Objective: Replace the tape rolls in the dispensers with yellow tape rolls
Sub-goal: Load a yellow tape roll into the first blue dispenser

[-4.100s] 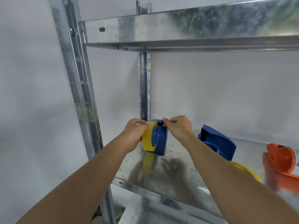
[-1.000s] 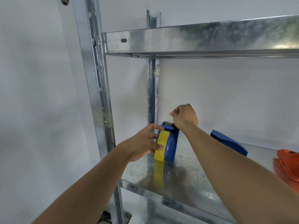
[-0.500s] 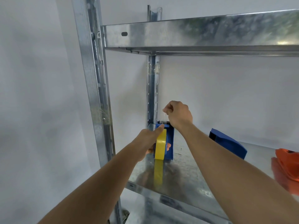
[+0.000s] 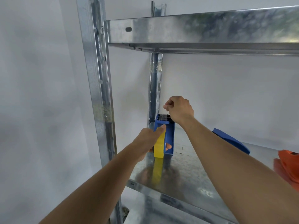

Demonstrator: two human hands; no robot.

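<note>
Fingers of left hand [image 4: 146, 143] grip yellow tape roll [image 4: 159, 147] in blue dispenser [image 4: 169, 138]; right hand [image 4: 180, 109] pinched closed above.

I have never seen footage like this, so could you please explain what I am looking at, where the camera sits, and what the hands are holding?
There is no machine here: a camera worn on a person's head looks forward and down at their two bare hands. They work at a metal shelf. The left hand steadies a yellow tape roll seated in an upright blue dispenser. The right hand is closed just above the dispenser's toothed cutter, seemingly pinching the tape's end, though the strip is hard to see. Farther right lie a second blue dispenser and an orange one.
</note>
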